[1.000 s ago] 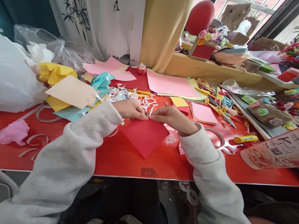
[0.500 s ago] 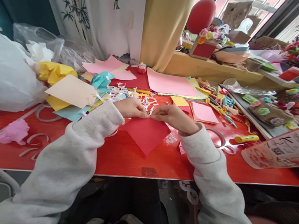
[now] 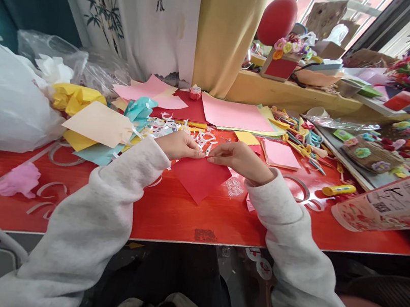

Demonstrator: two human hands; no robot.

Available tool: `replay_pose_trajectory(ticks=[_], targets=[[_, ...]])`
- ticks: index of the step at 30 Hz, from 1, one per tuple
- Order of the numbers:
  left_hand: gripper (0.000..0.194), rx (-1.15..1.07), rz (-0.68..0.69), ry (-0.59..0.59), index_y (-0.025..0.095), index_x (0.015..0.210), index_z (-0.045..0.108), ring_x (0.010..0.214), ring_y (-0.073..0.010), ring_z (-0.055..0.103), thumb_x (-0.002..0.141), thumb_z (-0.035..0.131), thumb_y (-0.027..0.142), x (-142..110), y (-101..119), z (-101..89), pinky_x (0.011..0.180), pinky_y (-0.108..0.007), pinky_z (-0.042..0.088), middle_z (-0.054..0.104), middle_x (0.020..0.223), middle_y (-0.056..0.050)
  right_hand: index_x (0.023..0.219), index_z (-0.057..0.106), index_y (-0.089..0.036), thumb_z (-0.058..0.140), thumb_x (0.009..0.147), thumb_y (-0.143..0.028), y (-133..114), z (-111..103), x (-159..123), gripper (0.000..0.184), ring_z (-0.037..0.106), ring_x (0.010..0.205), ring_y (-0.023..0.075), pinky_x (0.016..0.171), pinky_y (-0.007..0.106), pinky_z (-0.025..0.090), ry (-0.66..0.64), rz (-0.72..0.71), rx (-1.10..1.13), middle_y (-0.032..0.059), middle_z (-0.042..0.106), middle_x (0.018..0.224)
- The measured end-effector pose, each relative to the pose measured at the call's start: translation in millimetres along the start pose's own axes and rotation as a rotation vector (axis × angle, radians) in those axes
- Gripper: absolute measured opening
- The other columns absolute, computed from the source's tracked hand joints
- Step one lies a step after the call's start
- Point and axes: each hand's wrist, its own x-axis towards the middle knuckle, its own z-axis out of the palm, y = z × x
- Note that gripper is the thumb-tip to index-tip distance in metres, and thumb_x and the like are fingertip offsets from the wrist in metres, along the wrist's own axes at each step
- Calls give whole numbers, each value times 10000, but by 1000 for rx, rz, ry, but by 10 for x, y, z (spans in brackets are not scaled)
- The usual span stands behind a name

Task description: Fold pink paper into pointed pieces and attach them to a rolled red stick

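— While the left hand [image 3: 177, 145] and the right hand [image 3: 240, 160] nearly meet at their fingertips, which way does the red sheet [image 3: 200, 182] lie from the grip?
— On the near side of it. One corner points straight away from the grip, toward the near edge of the surface [image 3: 165, 214].
— And its long axis?
— Hard to tell. It shows as a diamond, widest crosswise, just nearer than the grip.
— Which hand is nearer?
— Neither, I'd judge. The left pinches the far edge just left of its middle, the right just right of it.
— So neither is released?
— No, thumbs and fingers look closed on the sheet on both sides. Whether its near corner touches the surface, I can't tell.
— And around?
— White scraps [image 3: 170, 126] beyond the grip, leftward; a pink stack [image 3: 281, 154] beyond it, rightward.
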Motion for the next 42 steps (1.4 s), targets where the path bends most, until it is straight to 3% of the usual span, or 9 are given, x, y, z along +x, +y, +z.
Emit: replay_pose_trajectory(ticks=[5, 12, 17, 24, 31, 36, 42], targets=[[159, -22, -41, 15, 114, 707, 646, 526, -57, 447, 694, 606, 267, -12, 18, 3, 495, -198, 306, 560, 605, 21, 832, 675, -132, 571, 734, -437, -8, -11, -12, 337, 540, 693, 119, 641, 266, 418, -52, -8, -9, 53, 652, 779], [227, 4, -12, -4, 107, 663, 644, 528, -60, 429, 719, 583, 318, -4, 0, -9, 515, -203, 316, 527, 562, 24, 780, 642, -137, 614, 709, -368, 26, 10, -5, 243, 535, 679, 110, 650, 264, 421, 8, -25, -12, 43, 643, 757], [182, 23, -6, 25, 111, 710, 649, 633, -96, 517, 688, 596, 283, 10, -21, -17, 598, -218, 368, 611, 675, -7, 826, 667, -131, 570, 741, -428, -11, 10, -14, 324, 535, 693, 116, 656, 267, 420, -29, -28, -29, 55, 651, 778], [292, 54, -26, 3, 122, 597, 601, 484, -68, 384, 691, 572, 397, 20, -39, 5, 492, -230, 275, 479, 512, 25, 783, 660, -128, 580, 741, -390, -19, 10, -17, 277, 522, 652, 101, 626, 253, 411, 7, -51, -62, 53, 649, 767], [250, 68, 0, 25, 112, 668, 634, 573, -86, 438, 650, 597, 358, 30, -22, 8, 548, -225, 307, 538, 600, 7, 827, 690, -133, 552, 751, -444, -24, 3, -13, 349, 542, 669, 122, 630, 266, 413, -31, -67, -83, 62, 669, 769], [318, 82, -24, -24, 109, 639, 603, 519, -79, 409, 714, 536, 412, 12, -7, 20, 514, -229, 288, 496, 559, 12, 790, 676, -127, 553, 762, -362, -4, 19, -7, 266, 550, 687, 118, 648, 260, 421, 20, -101, -113, 61, 663, 784], [234, 69, 5, -1, 104, 675, 617, 616, -91, 468, 668, 584, 336, 34, -23, 25, 583, -223, 338, 558, 668, -9, 831, 678, -139, 558, 757, -365, 7, 24, -6, 267, 554, 706, 124, 659, 270, 417, -40, -81, -112, 59, 667, 808]])
